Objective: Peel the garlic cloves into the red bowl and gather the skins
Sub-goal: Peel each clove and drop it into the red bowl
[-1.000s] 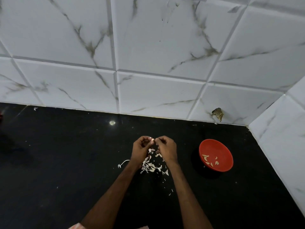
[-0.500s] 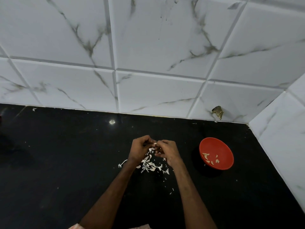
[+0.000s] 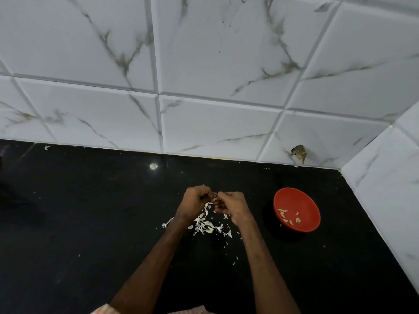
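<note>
Here, the left hand [image 3: 195, 203] and right hand [image 3: 234, 207] both pinch a garlic clove [image 3: 213, 200] above the loose skins [image 3: 207, 225]. Peeled cloves [image 3: 283, 213] lie in the red bowl [image 3: 305, 199].

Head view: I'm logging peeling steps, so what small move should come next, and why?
Probably pull the skin off so it drops on the skins pile. The left hand and right hand pinch what looks like a garlic clove between them, just above that pile; the red bowl with a few peeled cloves sits apart to the right.
</note>
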Motion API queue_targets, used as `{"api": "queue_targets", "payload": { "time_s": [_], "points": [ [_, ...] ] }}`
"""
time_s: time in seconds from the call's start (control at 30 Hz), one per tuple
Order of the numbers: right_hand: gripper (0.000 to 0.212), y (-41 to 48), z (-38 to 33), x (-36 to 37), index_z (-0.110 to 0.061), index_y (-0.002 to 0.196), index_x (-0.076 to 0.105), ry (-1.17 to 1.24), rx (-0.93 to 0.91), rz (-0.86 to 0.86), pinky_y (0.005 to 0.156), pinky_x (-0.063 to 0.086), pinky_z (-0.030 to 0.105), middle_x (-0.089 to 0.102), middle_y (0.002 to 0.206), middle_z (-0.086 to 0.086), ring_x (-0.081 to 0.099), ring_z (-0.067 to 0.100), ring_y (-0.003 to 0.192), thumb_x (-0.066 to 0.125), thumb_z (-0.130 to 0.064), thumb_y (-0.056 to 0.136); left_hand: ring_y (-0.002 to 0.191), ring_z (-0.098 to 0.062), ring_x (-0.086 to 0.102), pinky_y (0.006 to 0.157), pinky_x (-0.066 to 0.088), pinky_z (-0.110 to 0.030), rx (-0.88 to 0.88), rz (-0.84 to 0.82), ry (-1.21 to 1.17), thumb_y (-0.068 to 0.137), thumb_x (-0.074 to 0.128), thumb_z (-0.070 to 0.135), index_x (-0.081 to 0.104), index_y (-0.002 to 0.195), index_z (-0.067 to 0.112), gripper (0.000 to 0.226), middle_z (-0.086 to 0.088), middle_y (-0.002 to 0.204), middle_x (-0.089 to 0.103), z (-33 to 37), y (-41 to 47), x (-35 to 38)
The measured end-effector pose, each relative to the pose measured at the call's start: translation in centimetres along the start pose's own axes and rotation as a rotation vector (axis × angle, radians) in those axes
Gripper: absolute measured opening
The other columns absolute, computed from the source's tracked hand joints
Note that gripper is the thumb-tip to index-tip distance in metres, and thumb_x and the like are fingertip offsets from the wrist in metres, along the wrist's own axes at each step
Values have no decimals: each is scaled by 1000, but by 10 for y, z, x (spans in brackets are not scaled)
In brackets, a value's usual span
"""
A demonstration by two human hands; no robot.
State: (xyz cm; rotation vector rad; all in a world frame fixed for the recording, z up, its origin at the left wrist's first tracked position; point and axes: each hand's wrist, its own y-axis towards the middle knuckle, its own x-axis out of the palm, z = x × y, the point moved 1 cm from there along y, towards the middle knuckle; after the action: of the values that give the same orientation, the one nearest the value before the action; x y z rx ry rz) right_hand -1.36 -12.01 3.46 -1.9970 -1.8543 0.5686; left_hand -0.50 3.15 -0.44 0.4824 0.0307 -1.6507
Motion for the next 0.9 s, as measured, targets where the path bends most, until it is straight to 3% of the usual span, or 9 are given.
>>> {"api": "queue_targets", "payload": {
  "time_s": [0.13,0.3,0.5,0.63,0.77,0.9],
  "points": [
    [13,-2,-2,3,4,85,72,6,-31,15,52,54,22,70,77,17,64,13,55,63,-1,92,89,-6,74,77,60,-24,16,49,-15,81,75,-8,72,77,-1,9,-3,86,76,3,-2,0],
    [14,-5,-6,7,5,82,70,11,-58,7,52,54,20,66,69,11,61,10,53,61,1,92,85,-18,76,78,62,-37,-54,84,-143,80,77,-5,72,77,1,8,-4,82,77,5,0,-2],
    [21,-8,-15,6,-1,75,67,-44,-102,-24,50,51,19,61,60,5,55,8,47,59,-1,94,81,-29,75,69,61,-34,-191,25,-359,82,75,-4,73,105,5,25,-11,89,77,13,1,-5],
    [19,-8,-19,6,-2,78,67,-40,-134,-40,51,49,19,60,62,4,53,8,49,59,-4,95,81,-37,74,60,61,-39,-270,10,-484,88,71,-1,72,106,3,19,-17,93,75,14,1,-4],
    [16,-9,-22,5,-4,81,66,-85,-155,-57,47,44,18,59,63,2,50,7,50,59,-6,96,87,-26,72,63,61,-36,-342,69,-610,88,70,0,73,106,7,19,-15,100,74,13,-1,-1],
    [17,-8,-20,3,-6,79,66,-132,-161,-60,45,42,18,59,64,1,50,6,50,59,-5,95,69,-8,62,56,54,-23,-392,97,-677,92,65,0,73,105,9,17,-3,85,71,16,-2,1]
  ]
}}
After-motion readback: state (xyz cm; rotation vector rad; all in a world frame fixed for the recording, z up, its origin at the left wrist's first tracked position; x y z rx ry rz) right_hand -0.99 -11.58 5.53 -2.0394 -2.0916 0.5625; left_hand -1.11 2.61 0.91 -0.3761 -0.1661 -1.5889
